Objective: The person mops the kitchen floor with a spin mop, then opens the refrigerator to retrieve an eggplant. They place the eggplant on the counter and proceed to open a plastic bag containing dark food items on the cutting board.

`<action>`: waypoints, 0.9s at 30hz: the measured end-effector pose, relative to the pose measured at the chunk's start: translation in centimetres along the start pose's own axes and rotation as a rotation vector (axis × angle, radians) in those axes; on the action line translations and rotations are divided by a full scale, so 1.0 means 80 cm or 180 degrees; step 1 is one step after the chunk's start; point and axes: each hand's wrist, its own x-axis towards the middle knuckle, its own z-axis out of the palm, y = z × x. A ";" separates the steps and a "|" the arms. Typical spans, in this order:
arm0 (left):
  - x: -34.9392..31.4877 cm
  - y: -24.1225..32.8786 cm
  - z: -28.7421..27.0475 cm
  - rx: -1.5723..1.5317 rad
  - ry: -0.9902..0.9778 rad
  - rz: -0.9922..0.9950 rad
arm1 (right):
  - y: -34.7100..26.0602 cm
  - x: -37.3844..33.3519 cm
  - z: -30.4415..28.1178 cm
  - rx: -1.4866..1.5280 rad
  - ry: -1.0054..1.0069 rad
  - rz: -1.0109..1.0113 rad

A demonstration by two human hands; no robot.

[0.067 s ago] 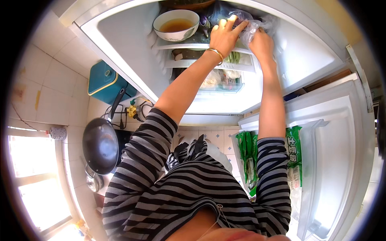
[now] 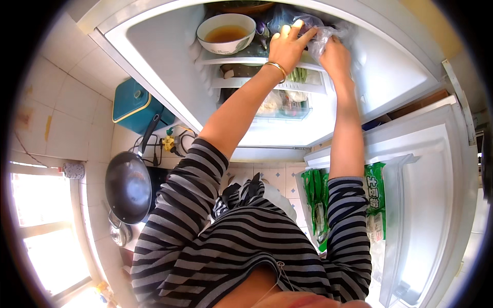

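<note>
Both my arms reach into an open fridge (image 2: 169, 56), at the right of its upper shelf. A crinkled clear plastic bag (image 2: 319, 45) lies there, its contents hard to make out. My right hand (image 2: 336, 59) is closed on the bag's gathered plastic, with its fingertips partly hidden. Beside it, my left hand (image 2: 287, 47) has its fingers stretched and spread, the tips against the bag. Left of that hand stands a white bowl (image 2: 226, 49) of brown liquid. A purple eggplant (image 2: 262, 30) shows between the bowl and my left hand.
Lower shelves hold green vegetables (image 2: 298, 75) and a clear drawer (image 2: 287, 112). The fridge door (image 2: 431, 169) hangs open on the right, with green packets (image 2: 376, 187) in its rack. On the left are a wok (image 2: 128, 187), a teal appliance (image 2: 136, 105) and tangled cords.
Hardly anything differs. The view has shifted very slightly, and both hands keep their places at the bag.
</note>
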 end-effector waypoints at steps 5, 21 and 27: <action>0.007 -0.016 0.002 0.0345 0.0065 -0.0028 | 0.011 0.001 -0.032 0.0444 0.0089 0.0535; -0.007 0.044 -0.023 -0.1719 0.0118 0.0652 | -0.009 -0.087 -0.098 0.2704 0.0082 0.2230; 0.000 0.038 -0.023 -0.1660 -0.0169 0.1072 | -0.014 -0.088 -0.083 0.3415 0.0325 0.2433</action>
